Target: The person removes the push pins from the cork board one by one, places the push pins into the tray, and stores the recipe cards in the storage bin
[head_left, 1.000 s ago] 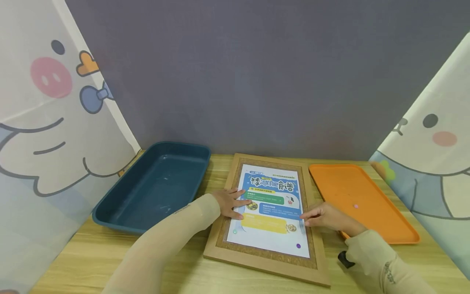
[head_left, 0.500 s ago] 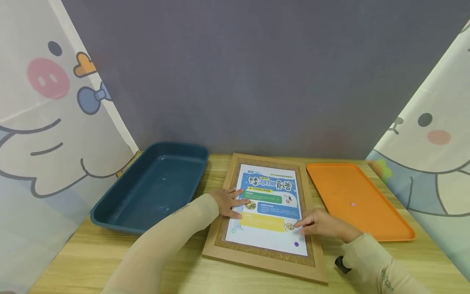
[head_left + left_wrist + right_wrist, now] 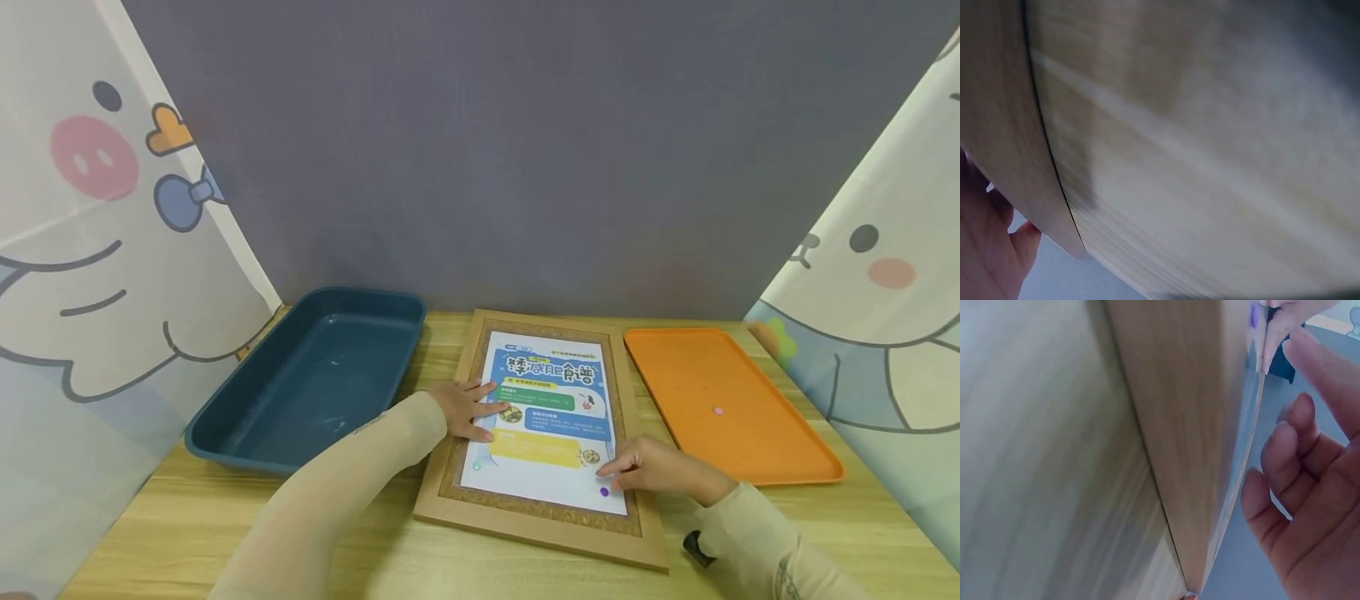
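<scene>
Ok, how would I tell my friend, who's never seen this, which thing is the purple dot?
On the table, find the framed board between the dark blue bin and the orange tray. Go to the lower right corner of its printed white sheet, close to the right hand. The small purple dot is there; the dot at lower left is pale green.

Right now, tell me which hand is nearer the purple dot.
Right. The right hand is close beside the purple dot; the left hand is farther off, at the left edge of the poster.
</scene>
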`<state>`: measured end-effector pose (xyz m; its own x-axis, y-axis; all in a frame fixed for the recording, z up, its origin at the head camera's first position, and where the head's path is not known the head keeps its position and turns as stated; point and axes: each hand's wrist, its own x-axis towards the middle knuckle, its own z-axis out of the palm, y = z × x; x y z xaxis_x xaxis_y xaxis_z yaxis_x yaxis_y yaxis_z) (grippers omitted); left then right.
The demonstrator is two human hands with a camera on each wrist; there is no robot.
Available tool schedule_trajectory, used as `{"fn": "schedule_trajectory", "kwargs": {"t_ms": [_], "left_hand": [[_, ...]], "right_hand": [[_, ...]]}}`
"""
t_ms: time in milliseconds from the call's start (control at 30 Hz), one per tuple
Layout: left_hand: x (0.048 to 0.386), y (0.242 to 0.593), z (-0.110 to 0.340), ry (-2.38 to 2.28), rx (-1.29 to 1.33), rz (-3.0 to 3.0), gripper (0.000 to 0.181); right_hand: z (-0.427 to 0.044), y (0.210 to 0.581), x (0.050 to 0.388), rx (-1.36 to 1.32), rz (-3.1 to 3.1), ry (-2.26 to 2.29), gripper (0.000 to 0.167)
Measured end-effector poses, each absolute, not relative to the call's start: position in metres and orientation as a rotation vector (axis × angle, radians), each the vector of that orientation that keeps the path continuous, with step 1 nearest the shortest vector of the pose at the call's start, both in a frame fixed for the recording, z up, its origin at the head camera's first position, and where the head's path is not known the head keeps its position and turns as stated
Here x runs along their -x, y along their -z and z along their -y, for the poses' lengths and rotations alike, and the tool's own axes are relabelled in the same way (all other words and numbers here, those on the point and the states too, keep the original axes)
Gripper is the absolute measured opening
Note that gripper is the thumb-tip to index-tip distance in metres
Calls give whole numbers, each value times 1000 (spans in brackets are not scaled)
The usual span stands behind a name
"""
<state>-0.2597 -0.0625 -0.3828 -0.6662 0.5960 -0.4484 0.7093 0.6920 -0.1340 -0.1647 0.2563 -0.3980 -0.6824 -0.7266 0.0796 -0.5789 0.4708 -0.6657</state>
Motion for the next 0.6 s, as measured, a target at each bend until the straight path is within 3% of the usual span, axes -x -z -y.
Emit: {"fn": "schedule_trajectory", "kwargs": {"t_ms": [600], "left_hand": [[260,382,63,381,-1025,-2529,69]], "right_hand": [[-258,405,164,1226,-2632,821,16]]}}
